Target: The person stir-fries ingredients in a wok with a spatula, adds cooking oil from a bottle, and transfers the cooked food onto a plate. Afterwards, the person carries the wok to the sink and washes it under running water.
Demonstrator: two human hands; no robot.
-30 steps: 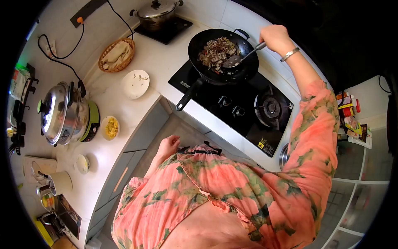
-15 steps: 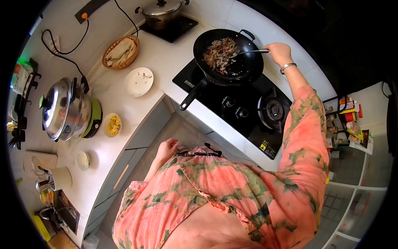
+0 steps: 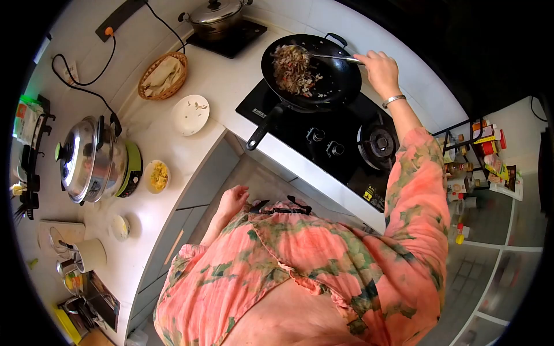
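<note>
Across goes the spatula (image 3: pixel 333 57)! My right hand (image 3: pixel 380 70) has swept it to the left side of the wok (image 3: pixel 341 81), and the chopped food (image 3: pixel 292 72), nearer the middle half a second ago, is now heaped there. That hand is closed round the end of the handle, just beyond the wok's right rim, with the spatula's head in the top of the heap. A few loose bits dot the bare black bottom.

My left hand (image 3: pixel 233 199) is down at my waist, fingers loosely bent, nothing in it that I can see. The wok sits on the stove (image 3: pixel 346 167), its long handle slanting towards me; the other burner (image 3: pixel 378 144) is bare, near my right sleeve.

Out on the table (image 3: pixel 138 254) to the left: a white plate (image 3: pixel 190 126) with a few scraps, a bowl of yellow food (image 3: pixel 157 176), a basket (image 3: pixel 173 91) behind the plate, and farther back a lidded pot (image 3: pixel 214 21).
</note>
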